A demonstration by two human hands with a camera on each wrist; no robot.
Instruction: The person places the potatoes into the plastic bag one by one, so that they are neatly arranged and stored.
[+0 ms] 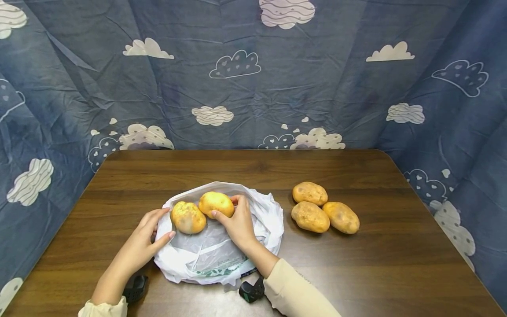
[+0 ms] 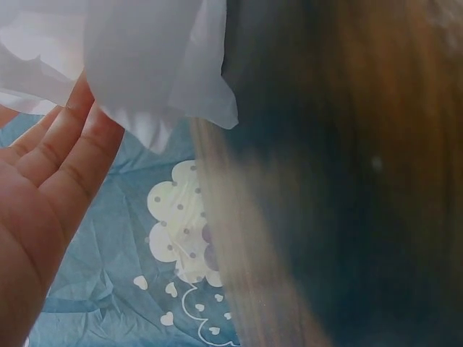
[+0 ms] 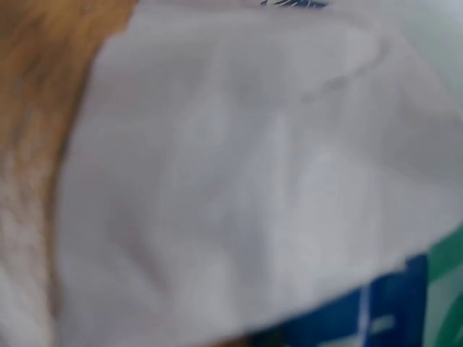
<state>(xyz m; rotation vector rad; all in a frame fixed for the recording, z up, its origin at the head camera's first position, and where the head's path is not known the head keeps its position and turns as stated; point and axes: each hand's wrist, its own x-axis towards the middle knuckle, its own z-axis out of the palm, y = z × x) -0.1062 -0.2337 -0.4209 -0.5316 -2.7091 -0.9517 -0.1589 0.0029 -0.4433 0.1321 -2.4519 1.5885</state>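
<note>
A white plastic bag (image 1: 215, 259) lies spread on the table with its mouth wide and green print near the front. Inside it, my right hand (image 1: 240, 223) grips a yellow potato (image 1: 215, 204) between thumb and fingers. Right beside that one, at the bag's left, sits another potato (image 1: 188, 218). My left hand (image 1: 144, 240) rests at the bag's left rim, thumb and fingers spread. In the left wrist view, its fairly straight fingers (image 2: 76, 155) touch the white plastic (image 2: 155, 65). Blurred bag plastic (image 3: 217, 173) fills most of the right wrist view, which hides the right hand.
Three potatoes lie close together right of the bag: one at the back (image 1: 310, 193), one in front (image 1: 310, 217), one at the right (image 1: 341, 218). The brown wooden table (image 1: 396, 264) ends at a blue cloud-patterned curtain (image 1: 293, 88) behind and at both sides.
</note>
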